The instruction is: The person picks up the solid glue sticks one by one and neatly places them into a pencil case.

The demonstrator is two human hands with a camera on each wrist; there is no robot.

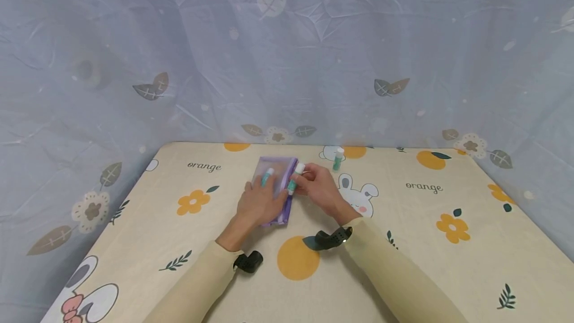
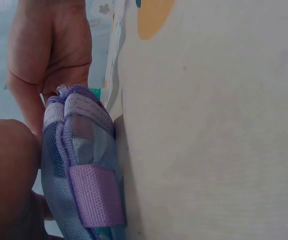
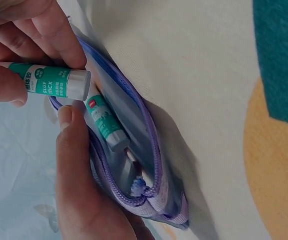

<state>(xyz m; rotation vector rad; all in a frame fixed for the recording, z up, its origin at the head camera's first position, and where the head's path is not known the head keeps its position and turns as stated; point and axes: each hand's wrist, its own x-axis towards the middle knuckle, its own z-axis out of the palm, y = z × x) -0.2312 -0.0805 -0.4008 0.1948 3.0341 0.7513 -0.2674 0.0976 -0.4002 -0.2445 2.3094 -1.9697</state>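
A purple mesh zipper pouch lies on the table, its zipped side unzipped and gaping toward the right. My left hand grips it, the thumb at the rim of the opening. Between the thumb and fingers of my right hand is a green-and-white glue stick, held just above that opening. Inside the pouch lies another glue stick, which also shows through the mesh in the head view. In the left wrist view, the pouch's end shows its purple binding and a pink tab.
A third glue stick stands upright on the table behind my right hand. The table wears a cream cloth printed with oranges, flowers and rabbits. A grey-blue patterned curtain hangs along the back and sides.
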